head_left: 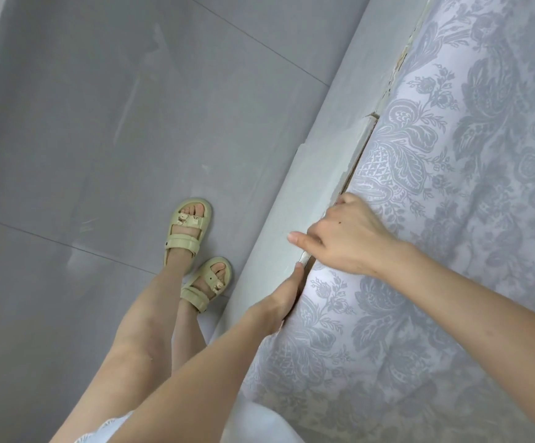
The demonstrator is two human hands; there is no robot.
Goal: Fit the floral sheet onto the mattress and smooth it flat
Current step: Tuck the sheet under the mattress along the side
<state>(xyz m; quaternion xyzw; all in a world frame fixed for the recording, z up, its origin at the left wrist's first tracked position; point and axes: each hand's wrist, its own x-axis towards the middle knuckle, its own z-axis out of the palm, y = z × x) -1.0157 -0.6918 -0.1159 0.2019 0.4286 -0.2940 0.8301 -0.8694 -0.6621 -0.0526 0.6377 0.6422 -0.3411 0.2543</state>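
The floral sheet (451, 219), pale with a grey-blue flower print, covers the mattress on the right and wraps over its long side edge. My left hand (283, 302) lies along that edge with straight fingers pushed into the gap between the mattress and the bed frame (307, 193). My right hand (349, 238) rests on the sheet just beyond it. Its thumb sticks out over the frame and its fingers dip into the same gap, their tips hidden.
The pale bed frame runs diagonally from bottom centre to top right, chipped along its inner edge (368, 123). Grey tiled floor (100, 123) fills the left. My feet in beige sandals (186, 228) stand close beside the frame.
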